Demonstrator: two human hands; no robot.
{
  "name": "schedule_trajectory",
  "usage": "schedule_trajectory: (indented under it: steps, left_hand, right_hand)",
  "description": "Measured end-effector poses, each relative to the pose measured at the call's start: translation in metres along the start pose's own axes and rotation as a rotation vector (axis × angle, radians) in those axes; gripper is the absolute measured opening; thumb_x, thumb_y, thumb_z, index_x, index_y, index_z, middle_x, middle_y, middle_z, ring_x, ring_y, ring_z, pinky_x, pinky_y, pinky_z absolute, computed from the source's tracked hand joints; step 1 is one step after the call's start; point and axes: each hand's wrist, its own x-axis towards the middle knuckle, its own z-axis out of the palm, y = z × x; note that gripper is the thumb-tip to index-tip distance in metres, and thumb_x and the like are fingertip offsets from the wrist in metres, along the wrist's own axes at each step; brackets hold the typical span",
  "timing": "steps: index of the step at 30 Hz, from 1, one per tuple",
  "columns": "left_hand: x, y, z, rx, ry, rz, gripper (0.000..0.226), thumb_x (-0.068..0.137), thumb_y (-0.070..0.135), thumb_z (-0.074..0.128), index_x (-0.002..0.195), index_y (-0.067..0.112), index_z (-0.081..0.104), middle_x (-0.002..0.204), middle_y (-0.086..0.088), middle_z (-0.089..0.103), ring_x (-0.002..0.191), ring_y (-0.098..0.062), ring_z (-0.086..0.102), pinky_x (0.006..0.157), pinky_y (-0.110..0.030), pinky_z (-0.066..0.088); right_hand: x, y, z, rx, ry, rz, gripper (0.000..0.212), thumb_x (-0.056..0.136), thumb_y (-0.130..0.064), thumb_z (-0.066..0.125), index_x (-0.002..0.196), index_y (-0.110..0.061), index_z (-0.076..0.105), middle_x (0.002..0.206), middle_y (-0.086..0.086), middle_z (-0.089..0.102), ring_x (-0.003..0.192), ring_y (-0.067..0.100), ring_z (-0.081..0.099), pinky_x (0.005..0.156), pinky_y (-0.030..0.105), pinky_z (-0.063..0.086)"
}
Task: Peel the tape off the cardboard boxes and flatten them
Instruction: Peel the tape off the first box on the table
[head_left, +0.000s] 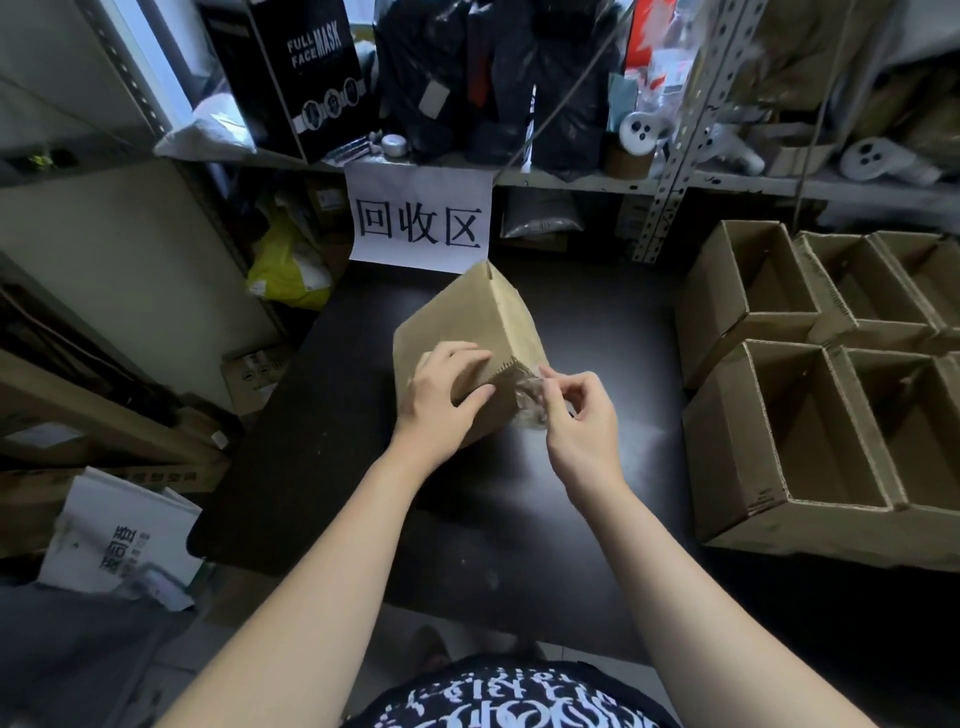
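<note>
A brown cardboard box (475, 322) stands tilted on one corner in the middle of the dark table (322, 426). My left hand (447, 400) clasps its near lower corner, fingers on the side face and thumb across the end. A crumpled strip of clear tape (530, 402) hangs off the box's near end, still attached at the box edge. My right hand (579, 415) pinches that tape between thumb and fingers just right of the box.
Several open cardboard boxes (810, 415) crowd the table's right side. A paper sign (418, 221) hangs from the shelf behind. Flat cardboard (104, 426) and a white carton (119, 535) lie at the left. A yellow bag (288, 270) sits by the table's far left corner.
</note>
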Motion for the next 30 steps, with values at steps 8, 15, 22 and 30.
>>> schedule_trajectory:
  steps: [8, 15, 22, 30]
  left_hand:
    - [-0.007, 0.022, -0.018, 0.177, -0.073, -0.036, 0.068, 0.092, 0.026, 0.071, 0.146, 0.053, 0.04, 0.154, 0.012, 0.023, 0.123, -0.022, 0.054, 0.099, -0.046, 0.053]
    - [-0.009, 0.008, -0.005, 0.241, 0.086, 0.116, 0.035, 0.081, 0.032, 0.082, 0.109, 0.02, 0.065, 0.148, 0.004, 0.055, 0.144, -0.016, 0.043, 0.11, -0.048, 0.039]
    - [-0.013, -0.003, -0.004, 0.16, 0.076, 0.136, 0.051, 0.077, 0.021, 0.083, 0.124, 0.02, 0.063, 0.141, 0.005, 0.06, 0.141, -0.015, 0.046, 0.123, -0.049, 0.025]
    - [-0.008, -0.008, -0.008, 0.118, 0.012, 0.14, 0.057, 0.081, 0.02, 0.082, 0.135, 0.026, 0.065, 0.141, 0.007, 0.057, 0.144, -0.013, 0.041, 0.124, -0.045, 0.024]
  right_hand:
    - [0.0, -0.02, 0.011, -0.052, -0.09, -0.199, 0.014, 0.103, -0.009, 0.059, 0.09, -0.009, 0.057, 0.111, -0.006, 0.075, 0.112, -0.002, 0.067, 0.094, 0.019, 0.052]
    - [-0.006, -0.024, 0.012, 0.008, -0.099, -0.148, 0.016, 0.098, -0.012, 0.069, 0.086, -0.005, 0.061, 0.093, -0.003, 0.077, 0.107, 0.0, 0.07, 0.081, 0.016, 0.053]
    - [-0.007, -0.019, 0.011, -0.017, -0.031, -0.094, 0.014, 0.099, -0.013, 0.066, 0.087, -0.008, 0.062, 0.089, 0.004, 0.077, 0.092, 0.016, 0.074, 0.086, 0.037, 0.06]
    - [-0.009, -0.017, 0.02, 0.175, 0.077, 0.031, 0.014, 0.103, -0.005, 0.056, 0.09, -0.004, 0.059, 0.088, 0.014, 0.076, 0.093, 0.024, 0.076, 0.092, 0.043, 0.061]
